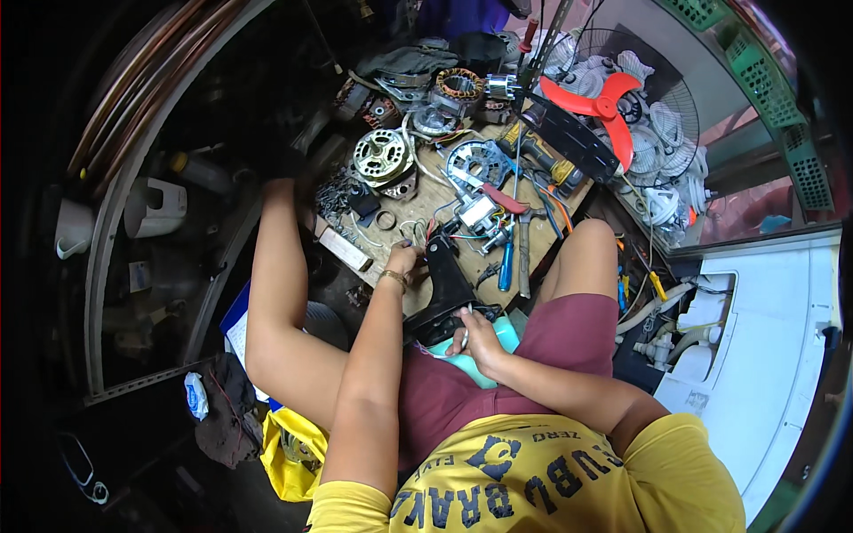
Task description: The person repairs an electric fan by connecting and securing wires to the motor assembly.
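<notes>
A black fan neck with a wider base [449, 275] lies between my knees, its narrow end pointing toward the board. My left hand [404, 258] is beside the narrow end, with fingers closed at thin wires [416, 233]. My right hand [482, 343] grips the wide base near my lap, with a small pale piece by its fingers that I cannot make out. Under the base is a light green piece [505, 333]. Just beyond the neck sits a small silver motor [478, 211] with coloured wires.
On the wooden board are a blue-handled screwdriver [506, 266], a hammer [524, 258], a yellow drill [546, 158], a round metal motor housing [384, 155] and a copper-wound stator [460, 83]. A red fan blade [606, 107] stands at the far right. A white panel [755, 355] is on my right.
</notes>
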